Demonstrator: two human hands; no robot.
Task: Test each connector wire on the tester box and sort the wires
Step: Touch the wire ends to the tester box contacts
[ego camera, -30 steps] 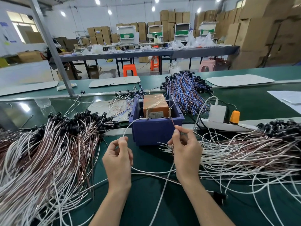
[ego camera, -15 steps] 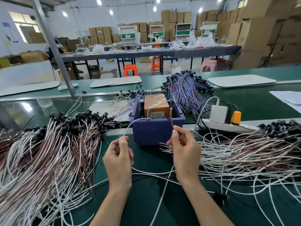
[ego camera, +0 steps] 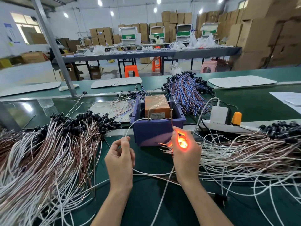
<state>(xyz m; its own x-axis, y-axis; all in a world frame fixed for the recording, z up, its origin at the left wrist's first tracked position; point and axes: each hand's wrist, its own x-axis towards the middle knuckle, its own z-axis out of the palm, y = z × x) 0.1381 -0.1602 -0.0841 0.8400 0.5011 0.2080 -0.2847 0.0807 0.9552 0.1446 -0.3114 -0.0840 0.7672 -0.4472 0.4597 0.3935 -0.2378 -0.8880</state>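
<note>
Nothing here can be read. A white label with rows of small dark print sits on the front face of the taped orange box, just beyond the fingers of the right hand, but its characters are too small to make out. Far beyond the fingers and off to their left, blue notices hang on the white wall, and a small blue sticker marks a stacked carton; all are blurred.
</note>
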